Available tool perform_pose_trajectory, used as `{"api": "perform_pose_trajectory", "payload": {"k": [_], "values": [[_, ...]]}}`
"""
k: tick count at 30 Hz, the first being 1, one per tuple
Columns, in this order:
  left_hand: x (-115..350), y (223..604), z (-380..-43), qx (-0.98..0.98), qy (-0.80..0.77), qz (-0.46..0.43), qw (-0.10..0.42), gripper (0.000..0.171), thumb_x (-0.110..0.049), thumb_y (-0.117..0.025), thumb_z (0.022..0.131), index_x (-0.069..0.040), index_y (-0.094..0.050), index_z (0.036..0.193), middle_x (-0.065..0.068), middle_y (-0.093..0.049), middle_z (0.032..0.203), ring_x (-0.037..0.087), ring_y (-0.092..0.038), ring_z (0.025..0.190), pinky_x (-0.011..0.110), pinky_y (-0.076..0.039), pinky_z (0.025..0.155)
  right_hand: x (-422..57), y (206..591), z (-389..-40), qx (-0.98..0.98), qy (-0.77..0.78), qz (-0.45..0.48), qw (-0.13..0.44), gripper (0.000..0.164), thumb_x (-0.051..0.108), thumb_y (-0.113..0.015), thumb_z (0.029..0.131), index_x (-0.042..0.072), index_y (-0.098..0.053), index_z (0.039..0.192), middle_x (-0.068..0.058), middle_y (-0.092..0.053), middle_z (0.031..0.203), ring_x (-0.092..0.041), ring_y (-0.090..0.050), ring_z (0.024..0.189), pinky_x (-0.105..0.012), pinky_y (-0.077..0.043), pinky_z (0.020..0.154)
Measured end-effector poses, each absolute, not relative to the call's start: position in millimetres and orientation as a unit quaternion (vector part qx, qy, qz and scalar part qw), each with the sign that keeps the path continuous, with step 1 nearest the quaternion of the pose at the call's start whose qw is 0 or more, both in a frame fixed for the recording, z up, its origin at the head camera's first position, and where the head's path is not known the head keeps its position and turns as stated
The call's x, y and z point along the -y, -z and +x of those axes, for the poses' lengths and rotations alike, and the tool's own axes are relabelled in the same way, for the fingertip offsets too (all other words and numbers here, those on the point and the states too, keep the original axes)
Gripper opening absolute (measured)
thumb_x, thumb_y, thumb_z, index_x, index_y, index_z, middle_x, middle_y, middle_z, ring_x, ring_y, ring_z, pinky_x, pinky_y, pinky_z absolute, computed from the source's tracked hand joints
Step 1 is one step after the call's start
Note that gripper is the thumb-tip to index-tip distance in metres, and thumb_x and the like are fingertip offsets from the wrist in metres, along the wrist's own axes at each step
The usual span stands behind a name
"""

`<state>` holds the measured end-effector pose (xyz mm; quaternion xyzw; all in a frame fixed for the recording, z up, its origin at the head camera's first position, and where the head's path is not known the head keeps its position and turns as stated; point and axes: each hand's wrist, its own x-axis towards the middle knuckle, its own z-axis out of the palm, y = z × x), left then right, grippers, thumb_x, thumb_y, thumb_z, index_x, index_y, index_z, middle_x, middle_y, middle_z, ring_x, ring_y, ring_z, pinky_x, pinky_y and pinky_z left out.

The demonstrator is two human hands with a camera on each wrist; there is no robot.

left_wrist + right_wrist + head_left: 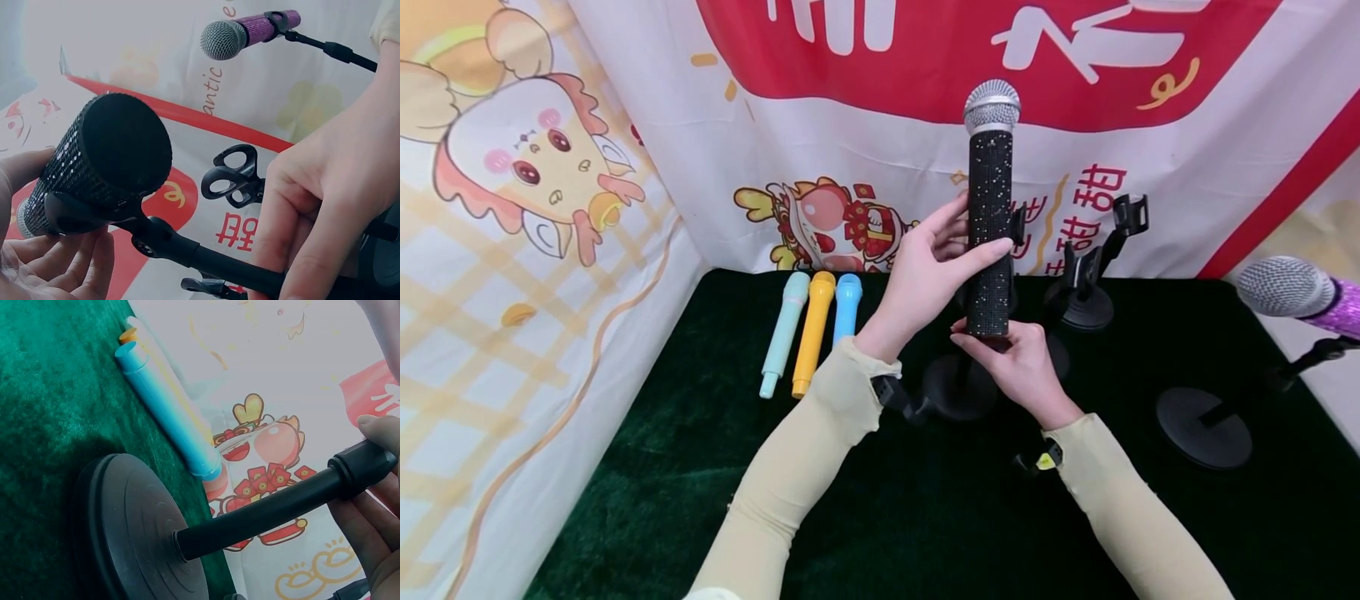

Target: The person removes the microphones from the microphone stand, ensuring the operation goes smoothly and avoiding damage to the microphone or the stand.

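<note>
A black, sparkly microphone point(990, 196) with a silver mesh head stands upright in the head view. My left hand point(925, 267) holds it partway up, thumb across the front and fingers behind. In the left wrist view the flat lower end of the microphone point(128, 144) faces the camera, and a black clip point(75, 215) sits around its side. Below it, my right hand point(1026, 367) grips the pole of the microphone stand point(962, 390). The right wrist view shows the thumb and fingers around the collar point(362, 467) on that pole, above the round base point(144, 519).
Light green point(785, 333), orange point(815, 333) and blue point(847, 304) toy-like microphones lie on the green cloth point(685, 467) at left. Black stands with unfilled clips point(1131, 217) stand behind my right hand. A purple microphone point(1330, 300) sits on another stand point(1204, 427) at right.
</note>
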<state>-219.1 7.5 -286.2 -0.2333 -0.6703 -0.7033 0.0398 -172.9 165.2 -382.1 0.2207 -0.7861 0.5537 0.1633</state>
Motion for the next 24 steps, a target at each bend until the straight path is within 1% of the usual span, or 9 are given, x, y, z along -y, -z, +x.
{"api": "perform_pose_trajectory", "payload": {"k": [8, 15, 21, 24], "values": [[-4, 291, -213, 0.667, 0.701, -0.249, 0.038, 0.067, -0.017, -0.078, 0.093, -0.013, -0.048, 0.153, 0.002, -0.068, 0.121, 0.018, -0.067, 0.102, 0.029, -0.054, 0.093, -165, 380, -173, 0.79, -0.549, 0.217, 0.163, 0.013, 0.002, -0.077, 0.091, -0.003, -0.076, 0.103, -0.012, -0.075, 0.098, -0.009, -0.07, 0.092, -0.021, -0.055, 0.08], [0, 296, -208, 0.664, 0.7, -0.259, 0.046, 0.066, -0.015, -0.078, 0.092, -0.009, -0.05, 0.151, 0.004, -0.068, 0.122, 0.018, -0.066, 0.103, 0.032, -0.054, 0.093, -165, 381, -172, 0.79, -0.552, 0.216, 0.158, 0.012, 0.001, -0.076, 0.091, 0.0, -0.077, 0.102, -0.015, -0.075, 0.098, -0.012, -0.07, 0.092, -0.022, -0.055, 0.08], [-2, 298, -205, 0.66, 0.708, -0.249, 0.041, 0.063, -0.016, -0.079, 0.092, -0.011, -0.053, 0.149, 0.003, -0.072, 0.118, 0.017, -0.068, 0.104, 0.031, -0.055, 0.093, -165, 382, -172, 0.788, -0.555, 0.214, 0.161, 0.011, 0.002, -0.077, 0.091, 0.0, -0.077, 0.102, -0.015, -0.075, 0.098, -0.013, -0.07, 0.093, -0.022, -0.054, 0.08], [-2, 300, -203, 0.664, 0.707, -0.24, 0.035, 0.061, -0.018, -0.079, 0.092, -0.012, -0.054, 0.147, 0.002, -0.072, 0.117, 0.016, -0.068, 0.103, 0.03, -0.055, 0.092, -164, 383, -172, 0.787, -0.556, 0.211, 0.165, 0.01, 0.003, -0.078, 0.09, 0.003, -0.078, 0.101, -0.016, -0.075, 0.097, -0.011, -0.069, 0.092, -0.022, -0.054, 0.08]]}}
